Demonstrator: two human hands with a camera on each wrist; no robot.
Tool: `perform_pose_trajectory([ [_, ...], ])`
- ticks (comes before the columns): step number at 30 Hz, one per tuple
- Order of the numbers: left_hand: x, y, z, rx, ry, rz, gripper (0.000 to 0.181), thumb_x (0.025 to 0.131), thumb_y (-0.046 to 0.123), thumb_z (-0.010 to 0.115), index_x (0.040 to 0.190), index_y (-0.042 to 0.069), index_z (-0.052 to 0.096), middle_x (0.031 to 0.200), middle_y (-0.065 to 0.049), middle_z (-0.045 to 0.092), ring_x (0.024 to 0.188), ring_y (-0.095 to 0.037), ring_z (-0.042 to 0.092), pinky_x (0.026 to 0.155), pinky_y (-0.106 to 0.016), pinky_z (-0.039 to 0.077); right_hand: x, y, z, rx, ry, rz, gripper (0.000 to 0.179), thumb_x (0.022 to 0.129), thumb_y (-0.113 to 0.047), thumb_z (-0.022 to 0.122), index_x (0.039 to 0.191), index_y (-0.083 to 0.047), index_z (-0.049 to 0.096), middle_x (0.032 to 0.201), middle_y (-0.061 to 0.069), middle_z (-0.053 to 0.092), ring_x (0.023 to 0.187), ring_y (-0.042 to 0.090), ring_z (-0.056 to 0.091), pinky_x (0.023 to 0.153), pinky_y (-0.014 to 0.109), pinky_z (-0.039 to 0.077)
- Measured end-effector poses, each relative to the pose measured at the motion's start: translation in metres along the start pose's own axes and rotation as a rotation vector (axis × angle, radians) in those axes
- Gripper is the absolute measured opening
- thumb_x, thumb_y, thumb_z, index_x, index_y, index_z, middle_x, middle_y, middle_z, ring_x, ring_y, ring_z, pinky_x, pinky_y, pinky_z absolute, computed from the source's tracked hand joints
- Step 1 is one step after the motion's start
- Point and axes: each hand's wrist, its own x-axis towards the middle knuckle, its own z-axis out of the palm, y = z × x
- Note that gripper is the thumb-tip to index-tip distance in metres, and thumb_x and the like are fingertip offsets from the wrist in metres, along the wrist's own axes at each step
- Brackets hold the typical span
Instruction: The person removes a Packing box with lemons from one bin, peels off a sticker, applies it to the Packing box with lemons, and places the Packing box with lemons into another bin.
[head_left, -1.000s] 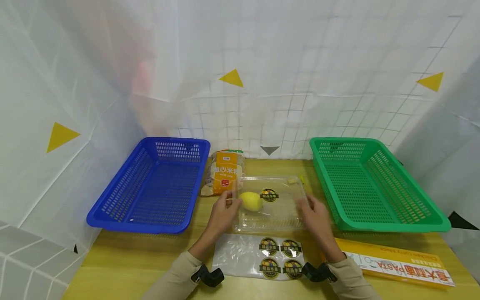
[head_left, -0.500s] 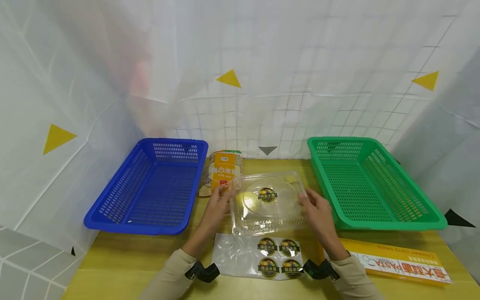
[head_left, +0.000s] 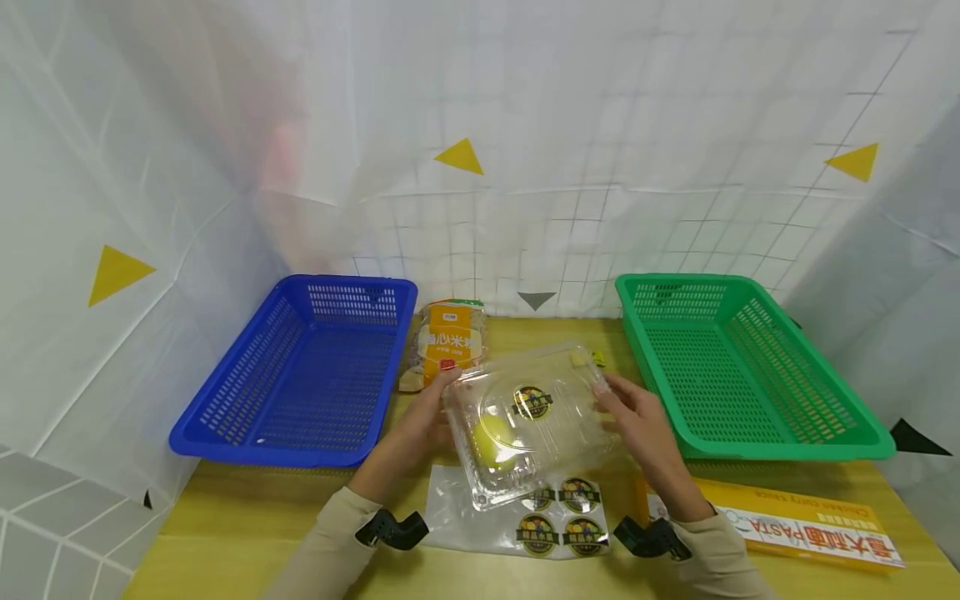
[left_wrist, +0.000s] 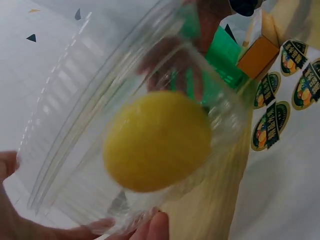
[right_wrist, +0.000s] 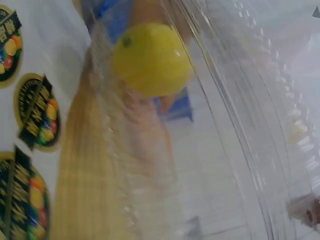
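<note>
Both my hands hold a clear plastic clamshell box [head_left: 573,421], its lid closed, raised and tilted over the table. A round fruit sticker [head_left: 532,402] sits on the lid. Inside, a yellow lemon [head_left: 492,442] lies toward the box's lower left; the left wrist view shows the lemon [left_wrist: 159,142] close up through the plastic. My left hand [head_left: 408,429] grips the left edge, with fingertips [left_wrist: 159,226] curled at the underside. At the right edge, my right hand [head_left: 641,421] pinches with its thumb on top; its lower fingers are partly hidden.
A sheet with several stickers [head_left: 480,508] lies below the box. A blue basket [head_left: 281,457] stands left, a green basket [head_left: 780,452] right. Behind are an orange-labelled food bag [head_left: 450,337] and a small yellow-green item [head_left: 597,357]. A pasta box [head_left: 810,529] lies front right.
The box has been raised and turned, its left side coming down toward me. The lemon has shifted nearer the front left corner. Both hands stay on the box.
</note>
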Motion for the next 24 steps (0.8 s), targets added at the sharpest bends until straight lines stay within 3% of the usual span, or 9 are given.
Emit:
perform_pose_trajectory([
  [5, -0.006, 0.002, -0.003, 0.013, -0.219, -0.049, 0.067, 0.101, 0.052, 0.054, 0.137, -0.005, 0.057, 0.118, -0.019, 0.068, 0.104, -0.031, 0.068, 0.088, -0.051, 0.059, -0.003, -0.007, -0.019, 0.005, -0.073, -0.01, 0.061, 0.107, -0.037, 0.061, 0.153, 0.002, 0.047, 0.136, 0.026, 0.061, 0.103, 0.017, 0.07, 0.082, 0.033, 0.061],
  [9, -0.009, 0.006, -0.002, 0.024, -0.346, -0.057, 0.068, 0.101, 0.05, 0.052, 0.139, -0.007, 0.056, 0.112, -0.019, 0.07, 0.101, -0.03, 0.07, 0.089, -0.05, 0.059, -0.006, -0.014, -0.034, 0.024, -0.097, -0.023, 0.059, 0.106, -0.038, 0.062, 0.149, 0.001, 0.051, 0.137, 0.024, 0.06, 0.103, 0.016, 0.07, 0.086, 0.034, 0.06],
  [15, -0.011, 0.011, -0.001, -0.013, -0.334, -0.009, 0.063, 0.104, 0.046, 0.051, 0.139, -0.007, 0.055, 0.109, -0.018, 0.068, 0.097, -0.031, 0.07, 0.092, -0.053, 0.058, -0.012, -0.02, -0.052, -0.067, -0.03, -0.102, 0.051, 0.109, -0.042, 0.054, 0.146, -0.007, 0.058, 0.142, 0.011, 0.06, 0.122, 0.01, 0.056, 0.094, 0.031, 0.053],
  [21, -0.011, 0.014, 0.003, -0.023, -0.277, 0.035, 0.058, 0.107, 0.044, 0.048, 0.139, -0.005, 0.053, 0.11, -0.017, 0.063, 0.095, -0.029, 0.069, 0.089, -0.048, 0.059, -0.019, -0.013, -0.067, 0.111, 0.053, -0.183, 0.041, 0.108, -0.029, 0.059, 0.139, -0.002, 0.062, 0.131, 0.004, 0.067, 0.111, 0.013, 0.067, 0.085, 0.03, 0.06],
  [24, -0.009, 0.017, 0.007, -0.009, -0.251, 0.05, 0.061, 0.106, 0.045, 0.048, 0.139, -0.006, 0.052, 0.111, -0.018, 0.062, 0.094, -0.03, 0.069, 0.088, -0.047, 0.06, -0.022, -0.007, -0.078, 0.131, 0.123, -0.202, 0.04, 0.107, -0.025, 0.061, 0.135, 0.003, 0.064, 0.125, 0.001, 0.07, 0.105, 0.014, 0.071, 0.083, 0.029, 0.06],
])
